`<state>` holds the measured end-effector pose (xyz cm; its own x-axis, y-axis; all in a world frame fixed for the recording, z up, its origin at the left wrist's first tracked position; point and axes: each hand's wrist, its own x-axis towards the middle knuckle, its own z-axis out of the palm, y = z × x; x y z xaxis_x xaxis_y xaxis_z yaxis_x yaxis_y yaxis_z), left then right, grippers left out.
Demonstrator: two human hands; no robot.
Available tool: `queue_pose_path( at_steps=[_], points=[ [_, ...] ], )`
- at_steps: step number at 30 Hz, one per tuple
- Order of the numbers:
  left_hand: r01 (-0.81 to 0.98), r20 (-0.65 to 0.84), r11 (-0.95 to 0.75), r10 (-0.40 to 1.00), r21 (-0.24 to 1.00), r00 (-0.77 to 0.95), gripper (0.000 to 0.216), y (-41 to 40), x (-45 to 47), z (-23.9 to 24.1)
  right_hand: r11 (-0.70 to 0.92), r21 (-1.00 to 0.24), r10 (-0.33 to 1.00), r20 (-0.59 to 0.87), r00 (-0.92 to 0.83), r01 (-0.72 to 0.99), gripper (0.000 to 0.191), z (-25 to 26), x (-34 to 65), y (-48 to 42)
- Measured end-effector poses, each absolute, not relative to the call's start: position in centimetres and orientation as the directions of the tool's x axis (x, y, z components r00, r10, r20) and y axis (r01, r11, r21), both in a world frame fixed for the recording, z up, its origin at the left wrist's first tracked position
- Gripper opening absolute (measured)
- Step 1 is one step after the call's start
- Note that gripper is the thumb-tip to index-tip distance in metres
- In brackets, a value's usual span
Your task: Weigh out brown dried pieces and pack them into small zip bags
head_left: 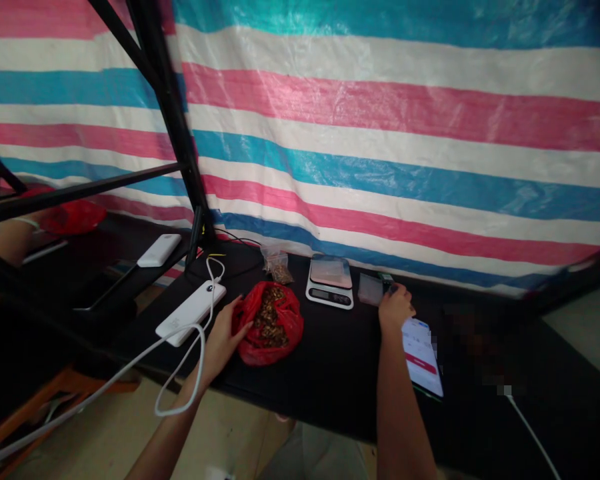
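Looks like a steadying step at the red plastic bag, set left of the kitchen scale on the tabletop. Would call next, by judgement, for a light touch at the rim, to keep the loose filling from spilling. Stands open at the top, thin and crumpled, glossy along the folds, with sides slumped around a heap of small brown-and-golden pieces, too small to name. Meets the left hand along its left side, thumb and fingers spread at the rim; cannot tell of any film pinched between. Just behind, a clear zip bag of brownish bits; on the scale's pan, something flat and clear. Farther right, a clear plastic packet beside the right hand, fingers curled near a small dark item; cannot tell of a grip on either. Near that wrist, a lit smartphone. Out left, a white power bank and looping white cable; at the back, striped tarpaulin.
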<state>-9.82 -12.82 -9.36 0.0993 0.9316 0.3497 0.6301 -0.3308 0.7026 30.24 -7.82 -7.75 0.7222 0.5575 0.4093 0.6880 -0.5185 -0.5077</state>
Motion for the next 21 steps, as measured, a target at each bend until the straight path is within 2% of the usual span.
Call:
queue_pose_path(
  at_steps=[3, 5, 6, 7, 9, 11, 12, 14, 17, 21],
  points=[
    [0.547, 0.268, -0.238, 0.963, 0.803, 0.025, 0.072, -12.1, -10.0, -10.7, -0.344, -0.658, 0.559, 0.430, 0.709, 0.670, 0.044, -6.3, 29.6, -7.8],
    [0.537, 0.240, -0.210, 0.971, 0.817, 0.014, 0.077, -11.5, -10.0, -11.2, -0.141, -0.769, 0.572, 0.451, 0.686, 0.623, 0.050, -4.9, 27.5, -8.0],
    [0.548, 0.236, -0.208, 0.972, 0.810, 0.019, 0.075, -11.3, -10.1, -11.4, -0.040, -0.800, 0.622, 0.449, 0.642, 0.598, 0.051, -4.4, 25.9, -8.4],
    [0.566, 0.237, -0.212, 0.971, 0.797, 0.030, 0.072, -11.1, -10.0, -11.4, 0.051, -0.802, 0.686, 0.461, 0.562, 0.595, 0.046, -4.0, 23.9, -8.9],
    [0.611, 0.247, -0.224, 0.968, 0.759, 0.049, 0.065, -10.8, -10.0, -11.2, 0.253, -0.768, 0.851, 0.467, 0.242, 0.589, 0.035, -3.9, 19.0, -10.6],
    [0.651, 0.258, -0.220, 0.965, 0.726, 0.038, 0.057, -10.6, -9.7, -10.8, 0.393, -0.725, 0.904, 0.416, -0.095, 0.566, 0.037, -4.5, 14.2, -12.6],
    [0.664, 0.266, -0.212, 0.964, 0.717, 0.021, 0.054, -10.6, -9.6, -10.6, 0.428, -0.698, 0.901, 0.378, -0.213, 0.574, 0.039, -5.0, 12.1, -13.5],
    [0.667, 0.270, -0.194, 0.963, 0.720, -0.012, 0.045, -10.5, -9.2, -10.0, 0.413, -0.635, 0.910, 0.306, -0.279, 0.652, 0.048, -6.1, 9.0, -14.9],
    [0.594, 0.229, -0.180, 0.973, 0.784, -0.006, 0.031, -10.6, -8.5, -9.1, 0.325, -0.489, 0.939, 0.266, -0.216, 0.810, 0.058, -7.2, 7.4, -15.6],
    [0.396, 0.114, -0.103, 0.993, 0.912, -0.005, 0.023, -10.9, -7.6, -8.1, 0.244, -0.249, 0.946, 0.273, -0.174, 0.937, 0.055, -6.6, 7.9, -15.2]
  ],
)
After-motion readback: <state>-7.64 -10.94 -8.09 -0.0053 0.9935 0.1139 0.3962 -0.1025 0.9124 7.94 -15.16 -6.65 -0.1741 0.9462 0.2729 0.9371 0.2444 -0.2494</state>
